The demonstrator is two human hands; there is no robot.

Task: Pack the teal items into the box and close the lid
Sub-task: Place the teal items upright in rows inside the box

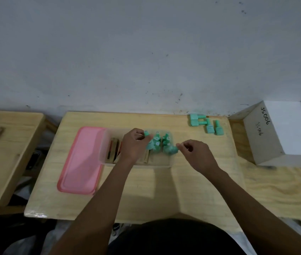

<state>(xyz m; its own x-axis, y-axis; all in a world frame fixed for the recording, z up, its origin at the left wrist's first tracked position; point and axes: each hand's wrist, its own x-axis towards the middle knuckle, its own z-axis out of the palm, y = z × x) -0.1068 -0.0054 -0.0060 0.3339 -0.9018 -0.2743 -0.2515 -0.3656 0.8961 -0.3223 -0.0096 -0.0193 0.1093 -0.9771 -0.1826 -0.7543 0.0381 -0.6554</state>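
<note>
Nearest the camera, both forearms reach over the pale wooden counter (192, 190) into the clear plastic box (164, 163). Left hand (134, 144) pinches the cap of one small teal bottle (148, 139); right hand (193, 150) curls narrowly at another teal bottle (172, 149), though actual hold I cannot tell. Four more small teal bottles (204, 125) lie at the far right of the counter, and the pink rectangular lid (80, 159) rests beside the box. They look light, rigid and smooth, so gripping the squarer body seems surer than the slim cap.
</note>
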